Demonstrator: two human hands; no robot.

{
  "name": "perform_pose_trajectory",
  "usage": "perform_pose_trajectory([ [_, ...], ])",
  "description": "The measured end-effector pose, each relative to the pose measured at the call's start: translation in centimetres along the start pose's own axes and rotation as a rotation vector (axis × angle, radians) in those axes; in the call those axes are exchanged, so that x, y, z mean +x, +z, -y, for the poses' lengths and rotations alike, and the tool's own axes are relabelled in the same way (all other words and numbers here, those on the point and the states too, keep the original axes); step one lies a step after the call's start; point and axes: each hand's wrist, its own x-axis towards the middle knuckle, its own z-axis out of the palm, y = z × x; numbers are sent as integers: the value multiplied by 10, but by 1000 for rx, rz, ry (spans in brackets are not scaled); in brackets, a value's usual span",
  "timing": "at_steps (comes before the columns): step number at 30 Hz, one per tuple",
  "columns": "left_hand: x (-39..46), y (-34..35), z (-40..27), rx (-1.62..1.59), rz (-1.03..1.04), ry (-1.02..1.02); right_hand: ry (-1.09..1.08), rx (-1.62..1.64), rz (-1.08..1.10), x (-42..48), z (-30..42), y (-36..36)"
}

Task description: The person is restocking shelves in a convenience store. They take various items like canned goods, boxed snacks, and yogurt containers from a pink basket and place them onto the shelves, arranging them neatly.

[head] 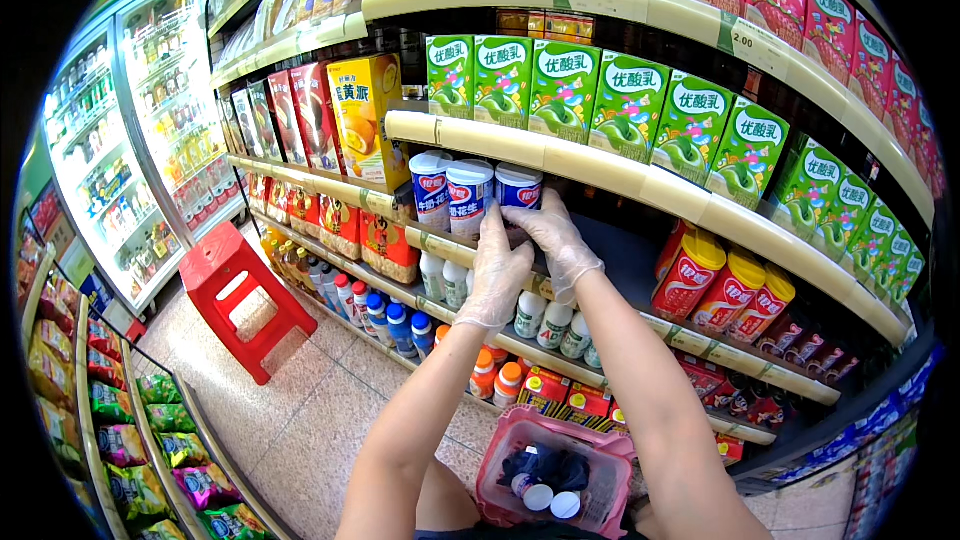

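Three blue-and-white cans stand in a row on the shelf before me: a left can [430, 191], a middle can [469, 195] and a right can [519, 186]. My right hand [559, 240], in a clear disposable glove, is closed around the right can, thumb across its front. My left hand [495, 270], gloved alike, has its raised fingertips at the gap between the middle and right cans; whether it grips either is hidden. Below my arms, a pink plastic basket [501, 457] holds white-lidded cans [551, 499] and a dark plastic bag [559, 469].
Green drink cartons [562, 90] line the shelf above my hands. Yellow-lidded red cans [690, 270] stand to the right; white bottles [531, 315] are below. A red plastic stool [217, 262] stands on the tiled floor [330, 420] at left, near glass-door refrigerators [120, 127].
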Motion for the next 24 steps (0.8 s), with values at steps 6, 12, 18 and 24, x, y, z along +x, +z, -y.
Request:
perform_pose_trajectory([
  [6,-5,-2,12,-268,-5,42,-232,-165,-195,-24,-6,-3],
  [12,-40,-17,-20,185,-83,583,-697,-82,-221,-105,5,-23],
  [18,-152,-22,12,-113,205,182,-164,181,276,-213,-37,-56],
  [24,-279,-6,96,-147,244,-577,612,-385,607,-310,-215,-51],
])
